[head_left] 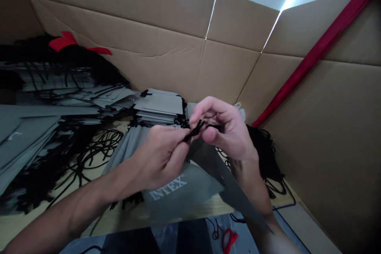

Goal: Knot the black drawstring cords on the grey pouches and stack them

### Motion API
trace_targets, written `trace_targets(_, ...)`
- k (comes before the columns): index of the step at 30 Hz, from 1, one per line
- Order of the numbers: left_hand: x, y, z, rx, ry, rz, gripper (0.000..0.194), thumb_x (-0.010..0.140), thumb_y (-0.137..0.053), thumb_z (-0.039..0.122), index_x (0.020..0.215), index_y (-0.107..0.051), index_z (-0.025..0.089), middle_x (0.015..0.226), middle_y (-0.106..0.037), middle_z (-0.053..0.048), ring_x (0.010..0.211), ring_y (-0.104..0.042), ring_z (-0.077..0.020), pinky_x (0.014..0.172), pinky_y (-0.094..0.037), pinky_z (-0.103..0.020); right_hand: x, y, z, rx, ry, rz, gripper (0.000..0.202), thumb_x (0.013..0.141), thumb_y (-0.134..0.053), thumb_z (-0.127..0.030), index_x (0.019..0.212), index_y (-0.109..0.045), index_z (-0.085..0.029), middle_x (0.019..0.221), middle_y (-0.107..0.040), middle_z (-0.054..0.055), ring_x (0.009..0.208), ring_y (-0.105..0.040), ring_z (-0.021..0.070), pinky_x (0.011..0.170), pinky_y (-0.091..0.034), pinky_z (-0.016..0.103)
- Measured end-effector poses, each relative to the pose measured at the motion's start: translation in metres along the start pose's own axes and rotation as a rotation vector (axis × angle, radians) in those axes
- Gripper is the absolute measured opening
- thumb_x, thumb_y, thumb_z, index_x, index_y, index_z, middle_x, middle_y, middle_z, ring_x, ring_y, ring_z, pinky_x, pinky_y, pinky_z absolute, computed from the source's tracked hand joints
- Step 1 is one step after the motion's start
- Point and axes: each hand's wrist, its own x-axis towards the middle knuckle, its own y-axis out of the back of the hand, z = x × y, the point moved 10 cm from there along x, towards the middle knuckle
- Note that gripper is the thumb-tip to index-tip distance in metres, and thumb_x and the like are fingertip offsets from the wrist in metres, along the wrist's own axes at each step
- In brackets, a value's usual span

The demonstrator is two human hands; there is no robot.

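Note:
Both hands meet in the middle of the head view, above the table. My left hand (166, 151) is closed in a pinch on a black cord (195, 130), which looks knotted or bunched between the hands. The curled fingers of my right hand (226, 127) hold the other part of that cord, thumb and forefinger close together. Below the hands hangs a grey sheet-like pouch (184, 194) with white "INTEX" lettering, its right part folded and tilted down under my right forearm. Where the cord joins the pouch is hidden by my hands.
Grey pouches with black cords lie in stacks (157, 105) behind my hands and in a large pile (26, 135) at the left. Loose black cords (101, 143) lie on the table; more are heaped (264, 151) at the right. Cardboard walls (143, 43) enclose the table.

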Motion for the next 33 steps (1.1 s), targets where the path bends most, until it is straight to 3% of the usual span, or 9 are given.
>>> trace_targets(2,0.000,0.000,-0.011,-0.156,0.091,-0.026,0.033,0.103,-0.038,0.017,0.071,-0.039,0.023,0.060,-0.040,0.006,0.054,-0.037,-0.0097,0.054,-0.031,-0.028,-0.004,0.014,-0.012,-0.107,0.024,0.082,0.035,0.096,-0.095,-0.033,0.124,-0.077,-0.023,0.101,-0.071,0.003,0.083,-0.063,0.0156,0.074,-0.054,0.027)
trace_targets(4,-0.001,-0.003,-0.024,-0.286,0.186,-0.038,0.033,0.104,-0.040,0.018,0.072,-0.041,0.022,0.064,-0.042,0.005,0.059,-0.040,-0.0109,0.056,-0.033,-0.028,-0.009,0.024,-0.023,-0.155,0.065,0.133,0.035,0.093,-0.091,-0.026,0.123,-0.073,-0.025,0.108,-0.064,0.003,0.087,-0.057,0.0167,0.077,-0.052,0.029)
trace_targets(7,-0.005,-0.010,-0.036,-0.427,0.265,-0.052,0.031,0.109,-0.045,0.023,0.078,-0.044,0.023,0.069,-0.044,0.004,0.062,-0.041,-0.0127,0.056,-0.034,-0.029,-0.013,0.027,-0.028,-0.190,0.081,0.116,0.025,0.094,-0.077,-0.014,0.112,-0.066,-0.027,0.111,-0.059,0.003,0.091,-0.053,0.0189,0.081,-0.049,0.032)
trace_targets(10,-0.007,-0.014,-0.041,-0.519,0.304,-0.044,0.035,0.118,-0.050,0.037,0.086,-0.048,0.024,0.074,-0.046,0.004,0.063,-0.040,-0.0136,0.055,-0.036,-0.028,-0.015,0.025,-0.028,-0.309,0.059,0.099,0.021,0.103,-0.064,-0.008,0.111,-0.061,-0.027,0.114,-0.061,0.004,0.097,-0.055,0.0203,0.086,-0.051,0.033)
trace_targets(15,-0.004,-0.015,-0.036,-0.595,0.257,-0.063,0.046,0.124,-0.049,0.053,0.089,-0.050,0.023,0.080,-0.047,0.003,0.071,-0.043,-0.0141,0.062,-0.041,-0.028,-0.016,0.018,-0.031,-0.404,0.067,0.080,0.011,0.115,-0.063,-0.016,0.114,-0.063,-0.027,0.118,-0.064,0.004,0.104,-0.066,0.0178,0.088,-0.059,0.030)
trace_targets(18,-0.004,-0.013,-0.033,-0.571,0.219,-0.088,0.044,0.126,-0.046,0.051,0.097,-0.061,0.022,0.082,-0.049,0.002,0.073,-0.044,-0.0134,0.064,-0.041,-0.027,-0.015,0.020,-0.034,-0.302,0.073,0.137,0.013,0.114,-0.071,-0.017,0.117,-0.063,-0.027,0.124,-0.073,0.003,0.096,-0.079,0.0137,0.086,-0.068,0.029)
trace_targets(22,-0.002,-0.007,-0.027,-0.521,0.166,-0.093,0.043,0.127,-0.043,0.046,0.100,-0.064,0.020,0.079,-0.050,0.004,0.069,-0.043,-0.0112,0.060,-0.038,-0.026,-0.017,0.030,-0.036,-0.269,0.040,0.258,0.026,0.108,-0.077,-0.008,0.119,-0.065,-0.028,0.112,-0.090,0.000,0.093,-0.092,0.0181,0.089,-0.077,0.031)
trace_targets(27,-0.001,-0.005,-0.021,-0.434,0.102,-0.126,0.043,0.128,-0.041,0.043,0.101,-0.063,0.019,0.082,-0.054,0.003,0.071,-0.047,-0.0106,0.065,-0.040,-0.025,-0.022,0.034,-0.048,-0.426,0.105,0.327,0.022,0.105,-0.077,-0.003,0.104,-0.079,-0.025,0.099,-0.094,-0.001,0.086,-0.091,0.0159,0.081,-0.075,0.024)
trace_targets(33,-0.001,-0.005,-0.020,-0.365,0.071,-0.129,0.042,0.128,-0.040,0.043,0.101,-0.061,0.019,0.085,-0.058,0.002,0.073,-0.051,-0.0114,0.067,-0.041,-0.026,-0.025,0.023,-0.071,-0.772,0.303,0.294,0.028,0.098,-0.082,0.000,0.093,-0.092,-0.026,0.106,-0.089,0.001,0.099,-0.085,0.0164,0.085,-0.070,0.028)
